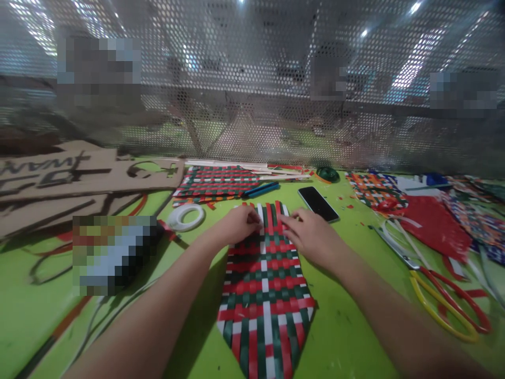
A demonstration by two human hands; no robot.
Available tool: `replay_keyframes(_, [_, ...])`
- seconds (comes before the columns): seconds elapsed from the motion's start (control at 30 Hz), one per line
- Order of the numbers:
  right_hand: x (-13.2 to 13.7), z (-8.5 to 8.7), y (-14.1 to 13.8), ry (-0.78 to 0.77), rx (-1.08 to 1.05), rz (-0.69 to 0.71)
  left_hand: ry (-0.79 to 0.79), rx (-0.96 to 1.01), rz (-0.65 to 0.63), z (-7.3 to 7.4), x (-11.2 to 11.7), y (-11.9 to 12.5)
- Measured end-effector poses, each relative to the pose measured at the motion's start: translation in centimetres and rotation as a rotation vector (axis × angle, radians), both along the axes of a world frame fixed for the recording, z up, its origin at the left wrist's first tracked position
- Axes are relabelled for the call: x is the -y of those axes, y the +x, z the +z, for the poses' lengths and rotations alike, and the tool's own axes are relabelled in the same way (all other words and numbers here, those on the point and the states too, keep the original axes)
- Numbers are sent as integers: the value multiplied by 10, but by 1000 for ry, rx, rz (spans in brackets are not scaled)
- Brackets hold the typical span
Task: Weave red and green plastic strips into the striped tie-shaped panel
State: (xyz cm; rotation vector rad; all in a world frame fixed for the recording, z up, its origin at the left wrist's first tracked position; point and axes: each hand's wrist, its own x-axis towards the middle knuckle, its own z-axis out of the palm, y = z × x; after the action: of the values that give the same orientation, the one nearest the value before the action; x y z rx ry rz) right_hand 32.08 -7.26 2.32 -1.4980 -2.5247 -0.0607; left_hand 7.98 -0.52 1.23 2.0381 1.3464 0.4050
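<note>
Woven from red, dark green and white flat strips, a mat (265, 284) lies in front of me on the green table. Its near end tapers and runs out of the picture at the bottom. My left hand (245, 223) is at the upper left of the mat, its fingers curled and pinched on the edge strips. My right hand (307, 231) is across from it at the upper right, with fingers stretched out and apart, their tips touching the mat's edge. A black phone (319, 203) lies just beyond my right hand.
Scissors (430, 284) with red and yellow handles lie at right, near a red sheet (434, 223). Another woven piece (216, 181), a blue pen (263, 189) and a white roll (186, 217) lie behind. Cut cardboard (98, 173) is at left. A perforated metal screen (244, 105) stands behind the table.
</note>
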Motion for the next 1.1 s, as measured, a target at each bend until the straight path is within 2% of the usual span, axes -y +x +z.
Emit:
replay_keyframes(0.07, [3,-3,-14,31,38,94,4,6,8,-2,-1,0])
replay_keyframes(0.13, [5,-5,-25,53,81,127,6,8,20,-2,-1,0])
replay_keyframes(0.27, [7,-6,-31,55,96,125,-1,4,64,2,0,1])
replay_keyframes(0.4, [7,-7,-32,13,112,134,-11,-17,172,4,1,0])
replay_keyframes(0.53, [6,-9,-33,-7,101,131,-81,15,250,1,-5,-4])
replay_keyframes(0.77, [5,-11,-32,-12,87,122,-250,130,205,-4,-10,-5])
replay_keyframes(1.1, [4,-12,-31,-21,76,125,-269,101,89,20,-1,-17])
